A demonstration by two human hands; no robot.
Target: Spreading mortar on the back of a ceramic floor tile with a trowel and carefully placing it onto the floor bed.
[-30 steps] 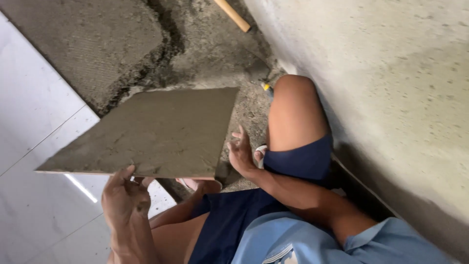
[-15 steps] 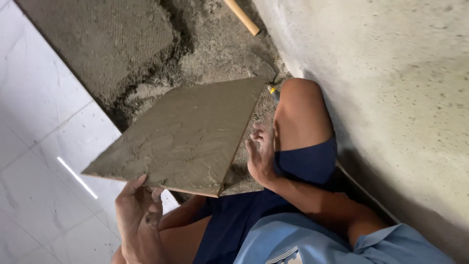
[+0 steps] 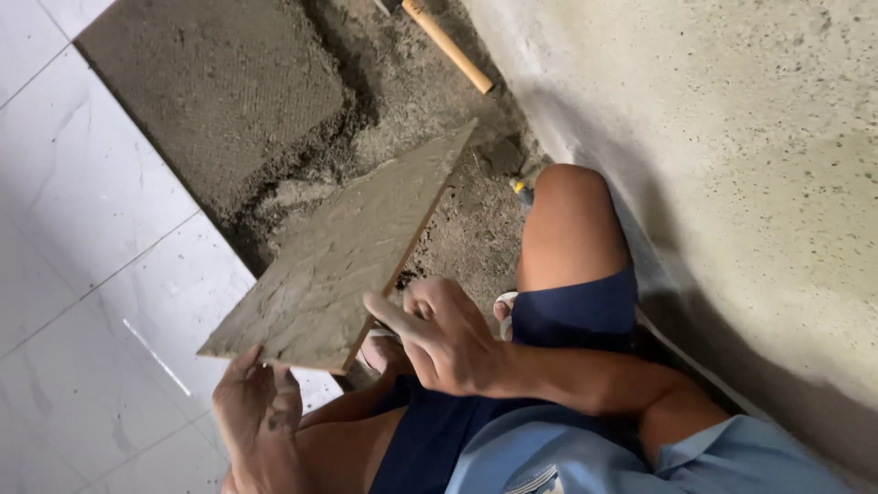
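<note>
The mortar-coated tile (image 3: 343, 256) is held tilted above the wet mortar bed (image 3: 457, 229), its coated face up and its far corner pointing toward the wooden handle (image 3: 448, 46) that lies on the mortar by the concrete wall (image 3: 732, 183). The left hand (image 3: 256, 412) grips the tile's near corner from below, fingers curled under the edge and thumb up against it. The right hand (image 3: 448, 338) sits at the tile's near right edge, fingers loosely spread, the forefinger stretched out along the edge and touching it; whether the other fingers touch the tile cannot be told. The bare knee (image 3: 567, 229) rises just right of the tile. Laid white tiles (image 3: 91, 274) lie left of it. Compared with half a second ago, the tile is turned more steeply edge-on, and the right hand has come from beside the knee up to the tile's edge.
</note>
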